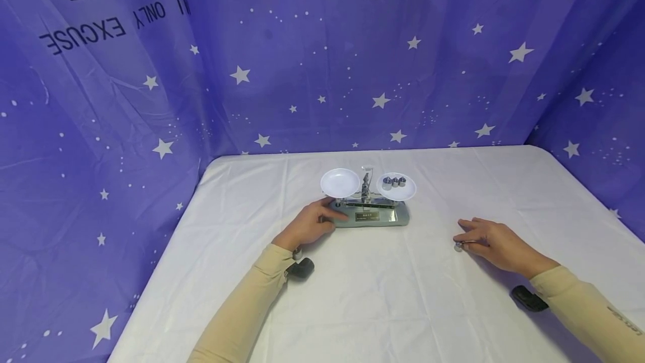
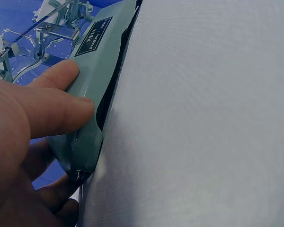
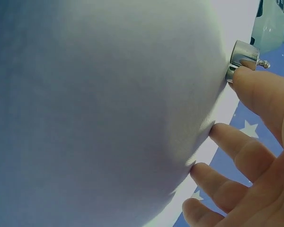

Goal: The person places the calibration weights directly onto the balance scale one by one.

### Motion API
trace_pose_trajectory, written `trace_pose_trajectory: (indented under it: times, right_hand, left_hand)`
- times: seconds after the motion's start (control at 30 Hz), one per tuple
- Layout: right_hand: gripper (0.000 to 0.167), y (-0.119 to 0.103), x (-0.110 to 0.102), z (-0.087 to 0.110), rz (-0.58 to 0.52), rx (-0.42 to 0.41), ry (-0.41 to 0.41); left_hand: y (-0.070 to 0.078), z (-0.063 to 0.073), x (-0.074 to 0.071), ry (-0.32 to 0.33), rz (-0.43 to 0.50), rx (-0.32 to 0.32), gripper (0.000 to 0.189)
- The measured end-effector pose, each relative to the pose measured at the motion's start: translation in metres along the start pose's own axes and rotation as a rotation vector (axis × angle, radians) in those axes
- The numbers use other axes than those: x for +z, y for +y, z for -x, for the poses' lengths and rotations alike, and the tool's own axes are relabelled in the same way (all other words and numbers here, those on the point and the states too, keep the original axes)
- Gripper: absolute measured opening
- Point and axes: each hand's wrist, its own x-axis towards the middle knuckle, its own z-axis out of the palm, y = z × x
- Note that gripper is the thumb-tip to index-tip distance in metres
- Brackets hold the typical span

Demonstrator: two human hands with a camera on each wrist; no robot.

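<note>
A small balance scale with a grey-green base (image 1: 398, 217) stands on the white cloth. It has a left white pan (image 1: 340, 184) and a right white pan (image 1: 410, 190) with three metal weights (image 1: 395, 182) standing on it. My left hand (image 1: 307, 223) grips the base's left end; thumb and index finger lie on its front top, the other fingers curl round the end. To the right, my right hand (image 1: 496, 242) pinches a silver knobbed weight (image 3: 246, 53) at the table. One digit covers part of that weight, and the other fingertips (image 3: 222, 130) rest low on the cloth.
A silver object (image 1: 297, 252) stands beside my left wrist, partly hidden by it. Black wrist cameras sit under both sleeves. Purple star-printed curtains (image 1: 322, 99) hang behind the white-covered table (image 1: 363, 307) and at both sides.
</note>
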Motion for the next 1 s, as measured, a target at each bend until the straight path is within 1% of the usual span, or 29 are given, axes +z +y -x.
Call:
trace_pose_trajectory:
  times: [0.2,0.33,0.5,0.6,0.67,0.77,0.87,1.0]
  right_hand:
    - [0.024,0.000,-0.001,0.001,-0.013,0.022,-0.015]
    - [0.023,-0.001,-0.001,0.001,-0.002,0.023,-0.008]
    - [0.022,0.000,-0.005,0.000,0.020,-0.024,0.037]
    - [0.024,0.001,-0.008,0.000,0.052,-0.052,0.068]
    - [0.025,0.001,-0.011,-0.001,0.064,-0.055,0.078]
    - [0.025,0.001,-0.014,-0.002,0.063,-0.036,0.072]
    - [0.025,0.000,-0.018,-0.003,0.043,-0.012,0.045]
    - [0.025,-0.001,-0.021,-0.005,0.043,0.018,0.025]
  left_hand:
    - [0.000,0.001,0.000,-0.003,0.003,-0.010,0.036]
    - [0.000,0.001,0.001,-0.003,0.002,-0.013,0.036]
    - [0.000,0.001,0.001,-0.003,0.002,-0.007,0.036]
    - [-0.001,0.001,0.001,-0.004,0.000,-0.004,0.036]
    - [-0.001,0.001,0.000,-0.005,-0.001,-0.002,0.036]
    - [0.000,0.000,0.000,-0.006,0.002,-0.002,0.036]
    - [0.000,0.000,0.000,-0.003,0.003,0.000,0.035]
    - [-0.001,0.000,0.000,0.000,0.007,0.003,0.035]
